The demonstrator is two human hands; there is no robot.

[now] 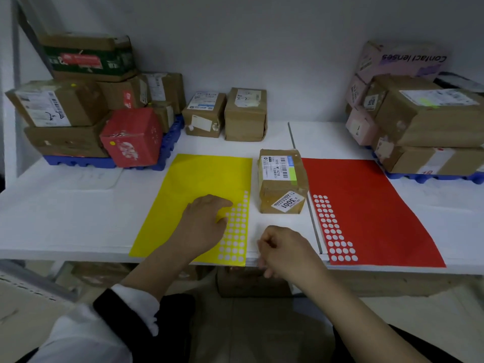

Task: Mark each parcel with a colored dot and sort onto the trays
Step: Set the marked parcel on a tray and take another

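- The left hand [207, 221] lay on the flat yellow sticker sheet [193, 179]; its fingers were straight and spread, tips at the rows of white circles along the sheet's right edge; it held nothing.
- The right hand [282, 251] hung over the front edge of the white table [65, 213], just right of the yellow sheet; its fingers were curled, thumb against forefinger; whether a dot sat between them could not be told.
- The small brown cardboard parcel [281, 184] stood on the table between the yellow sheet and the flat red sticker sheet [372, 205], apart from both hands; it bore white labels on top and a white tag reading 3001 on its near face.
- The red sheet showed white circles along its left edge.
- The blue plastic tray at the left [167, 145] carried a pile of brown parcels and a red cardboard box [133, 137]; a yellow dot [112, 143] sat on the box's near face.
- The blue plastic tray at the right [432, 177] carried brown and pink parcels.
- Two brown wrapped parcels [204, 113] stood side by side at the back of the table, between the trays.
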